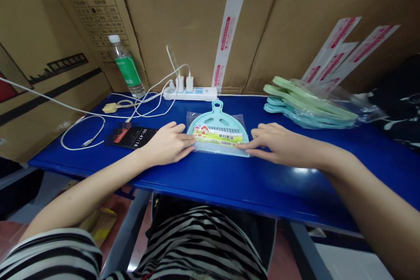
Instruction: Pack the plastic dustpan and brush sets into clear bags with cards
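Note:
A light blue dustpan [215, 116] lies flat on the table in a clear plastic bag, its looped handle pointing away from me. A grey-bristled brush [223, 130] shows inside it, partly covered by a printed label [218, 136]. My left hand [172, 144] holds the left edge of the packed dustpan, thumb nearest me and fingers bent. From the right, my right hand [267, 142] reaches over the bag's edge. Its index fingertip rests on the label's lower right, with the thumb stretched out apart by the dustpan's corner and the other fingers partly curled.
On the blue table [203, 179], a phone [134, 137] lies beside my left hand. Behind are white cables, a power strip [200, 93] and a water bottle [127, 68]. Bagged green and blue dustpans [311, 105] are stacked at right. Cardboard [183, 17] walls the back.

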Motion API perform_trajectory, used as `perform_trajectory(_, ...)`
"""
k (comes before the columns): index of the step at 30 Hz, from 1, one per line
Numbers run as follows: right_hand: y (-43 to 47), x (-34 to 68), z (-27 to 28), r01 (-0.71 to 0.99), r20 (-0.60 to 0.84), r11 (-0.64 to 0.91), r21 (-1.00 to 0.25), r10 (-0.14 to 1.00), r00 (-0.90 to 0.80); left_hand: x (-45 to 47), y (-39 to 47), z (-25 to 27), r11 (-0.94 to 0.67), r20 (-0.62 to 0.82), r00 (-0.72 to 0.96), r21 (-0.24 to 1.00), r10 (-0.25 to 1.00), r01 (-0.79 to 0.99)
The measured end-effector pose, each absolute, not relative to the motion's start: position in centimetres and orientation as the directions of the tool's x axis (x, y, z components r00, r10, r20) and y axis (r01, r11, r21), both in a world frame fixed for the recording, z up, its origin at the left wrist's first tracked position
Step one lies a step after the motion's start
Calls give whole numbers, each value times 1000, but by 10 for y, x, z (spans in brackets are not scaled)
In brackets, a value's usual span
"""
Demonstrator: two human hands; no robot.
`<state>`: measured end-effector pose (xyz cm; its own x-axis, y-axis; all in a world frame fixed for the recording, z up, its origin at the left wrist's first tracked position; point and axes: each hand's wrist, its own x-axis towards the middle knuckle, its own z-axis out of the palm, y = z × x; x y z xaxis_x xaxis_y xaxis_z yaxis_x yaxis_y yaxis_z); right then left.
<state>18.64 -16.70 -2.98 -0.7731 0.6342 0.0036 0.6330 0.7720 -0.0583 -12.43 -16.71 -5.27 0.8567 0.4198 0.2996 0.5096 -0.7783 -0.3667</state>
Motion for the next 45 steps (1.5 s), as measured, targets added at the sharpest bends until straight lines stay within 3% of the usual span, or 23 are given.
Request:
perform_trajectory(8, -162, 189, -26, 668, -43, 676, -310, 692, -720, -129, -167, -54, -766, 305, 835, -340, 459, 545)
perform_trajectory(15, -157, 186, -20, 607, 19, 709, -360, 656, -755, -135, -162, -52, -774, 333, 819, -293, 467, 561)
perform_trajectory(19, -150, 189, -19, 646, 188, 711, -277, 700, -689, -135, -162, -49, -770, 402, 829, -353, 389, 532)
perform_trajectory(24, -147, 204, -11, 843, 437, 538, 19, 754, -490, -132, -166, -49, -762, 375, 856, -413, 357, 499)
perform_trajectory(29, -147, 235, -7, 961, 669, 275, 37, 708, -228, -131, -167, -49, -760, 345, 867, -432, 359, 486)
perform_trajectory(34, -125, 270, -40, 979, 655, 183, 92, 729, -198, -130, -167, -50, -773, 344, 882, -442, 323, 455)
perform_trajectory(39, -101, 281, -72, 964, 633, 216, 153, 728, -263, -128, -167, -53, -777, 354, 892, -463, 279, 427)
perform_trajectory(45, -87, 274, -78, 979, 627, 145, 140, 753, -201, -126, -169, -54, -769, 289, 898, -469, 330, 434)
